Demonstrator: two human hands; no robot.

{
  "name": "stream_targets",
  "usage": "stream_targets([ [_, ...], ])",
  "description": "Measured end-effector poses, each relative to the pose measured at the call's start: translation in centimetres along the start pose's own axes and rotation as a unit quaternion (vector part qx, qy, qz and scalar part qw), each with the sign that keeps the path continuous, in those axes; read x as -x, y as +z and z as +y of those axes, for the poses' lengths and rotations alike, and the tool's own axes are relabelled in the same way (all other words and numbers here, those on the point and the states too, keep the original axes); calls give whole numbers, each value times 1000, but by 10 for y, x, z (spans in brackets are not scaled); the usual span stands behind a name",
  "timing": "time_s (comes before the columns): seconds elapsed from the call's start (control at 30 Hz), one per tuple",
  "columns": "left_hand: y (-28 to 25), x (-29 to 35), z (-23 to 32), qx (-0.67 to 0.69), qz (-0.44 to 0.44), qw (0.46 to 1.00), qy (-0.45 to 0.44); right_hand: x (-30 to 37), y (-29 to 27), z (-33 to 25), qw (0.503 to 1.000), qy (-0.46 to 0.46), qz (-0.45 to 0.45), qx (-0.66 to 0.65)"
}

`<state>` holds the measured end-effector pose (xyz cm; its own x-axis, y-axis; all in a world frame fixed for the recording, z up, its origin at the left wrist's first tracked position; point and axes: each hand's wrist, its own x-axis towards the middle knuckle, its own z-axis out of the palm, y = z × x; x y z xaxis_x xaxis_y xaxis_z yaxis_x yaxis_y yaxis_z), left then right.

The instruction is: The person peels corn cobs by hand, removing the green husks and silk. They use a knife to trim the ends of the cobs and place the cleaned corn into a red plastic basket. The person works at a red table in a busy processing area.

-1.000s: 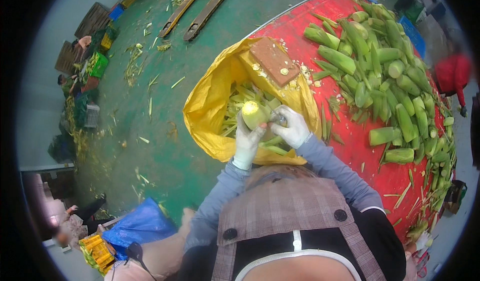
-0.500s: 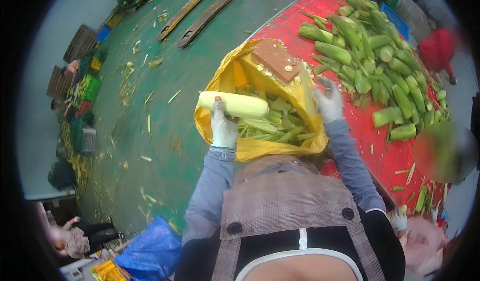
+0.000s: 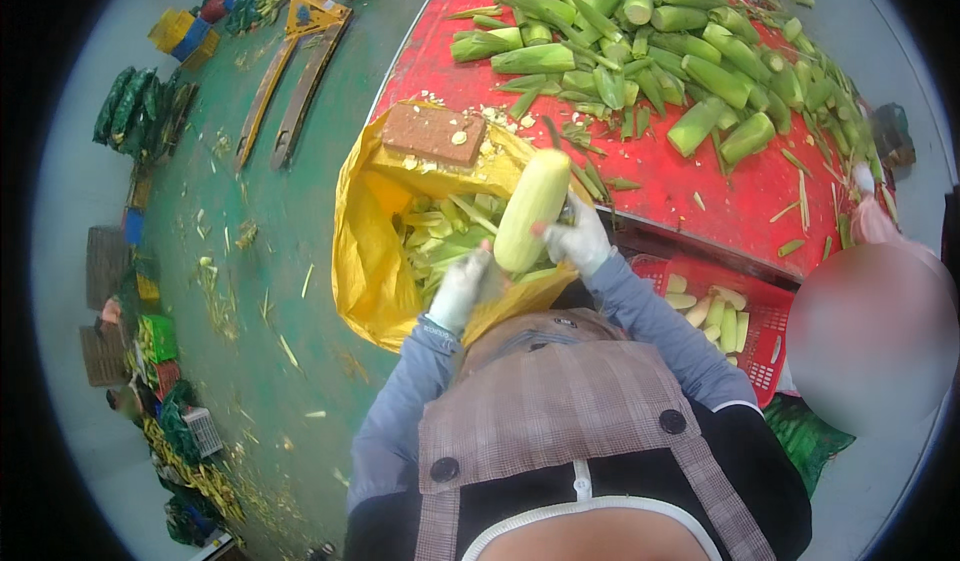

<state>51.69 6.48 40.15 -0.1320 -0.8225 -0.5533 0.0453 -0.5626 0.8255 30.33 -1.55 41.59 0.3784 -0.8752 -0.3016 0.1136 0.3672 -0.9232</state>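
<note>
My right hand (image 3: pixel 580 239), in a whitish glove, grips a thick, peeled pale green stem (image 3: pixel 532 211). The stem stands tilted, its rounded top leaning away to the right. Close to its lower end is my gloved left hand (image 3: pixel 462 289); the fingers are smeared by motion, so I cannot tell if they hold anything. Below both hands a yellow sack (image 3: pixel 352 261) gapes wide, with green peelings (image 3: pixel 440 231) inside. A reddish-brown brick (image 3: pixel 430 135) rests on the sack's far edge, with pale scraps on and around it.
On the red table (image 3: pixel 640 176) lies a large heap of unpeeled green stems (image 3: pixel 715 81). A red basket (image 3: pixel 768 336) holding peeled pale pieces stands at the right. A yellow pallet truck (image 3: pixel 310 16) is at the far left; scraps litter the green floor (image 3: pixel 270 271).
The stem has passed from my left hand to my right and turned from lying level to near upright. My left hand has dropped below it. The view has swung toward the right.
</note>
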Motion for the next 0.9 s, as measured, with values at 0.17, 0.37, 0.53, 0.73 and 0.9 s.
stream_targets([
  [0.17, 18, -6, 19, 453, -188, 870, -52, 39, 3, -31, 847, -287, -186, 406],
  [0.37, 23, -12, 36, 45, -89, 989, 109, 6, -51, -15, 841, -215, -71, 492],
  [0.53, 29, -4, 35, 40, -59, 994, 88, -3, -50, -23, 832, -182, -178, 492],
  [0.73, 21, 7, 11, -8, -4, 998, 68, -10, -39, -20, 793, -198, -267, 510],
  [0.9, 20, 34, 2, -40, 33, 985, 166, -11, -11, -8, 772, -169, -247, 561],
])
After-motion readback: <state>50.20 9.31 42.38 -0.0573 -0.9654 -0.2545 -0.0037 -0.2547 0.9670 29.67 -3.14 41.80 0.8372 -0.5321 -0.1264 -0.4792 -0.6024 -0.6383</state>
